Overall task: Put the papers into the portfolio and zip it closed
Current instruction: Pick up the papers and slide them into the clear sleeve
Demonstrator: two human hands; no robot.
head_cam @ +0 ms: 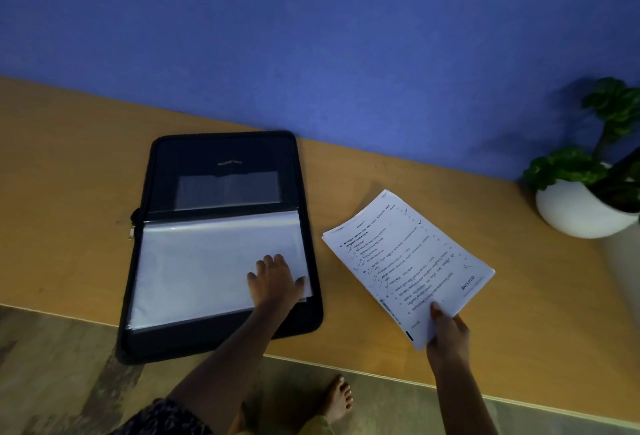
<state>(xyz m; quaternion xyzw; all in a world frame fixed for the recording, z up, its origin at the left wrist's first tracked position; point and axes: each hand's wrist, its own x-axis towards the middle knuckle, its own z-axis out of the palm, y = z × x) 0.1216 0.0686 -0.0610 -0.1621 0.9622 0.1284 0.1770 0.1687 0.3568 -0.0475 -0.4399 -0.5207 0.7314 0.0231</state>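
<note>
A black zip portfolio (221, 157) lies open on the wooden table (69, 164), its near edge overhanging the table's front. Clear plastic sleeves (201, 261) cover its lower half. My left hand (275, 280) rests flat on the right part of the sleeves, fingers spread. To the right, my right hand (446, 329) pinches the near corner of a stack of printed papers (408, 264), which is angled just above or on the table, apart from the portfolio.
A white pot with a green plant (585, 206) stands at the table's far right against the blue wall (311, 36). Bare wood lies left of the portfolio. My foot (337, 398) shows on the floor below the table's front edge.
</note>
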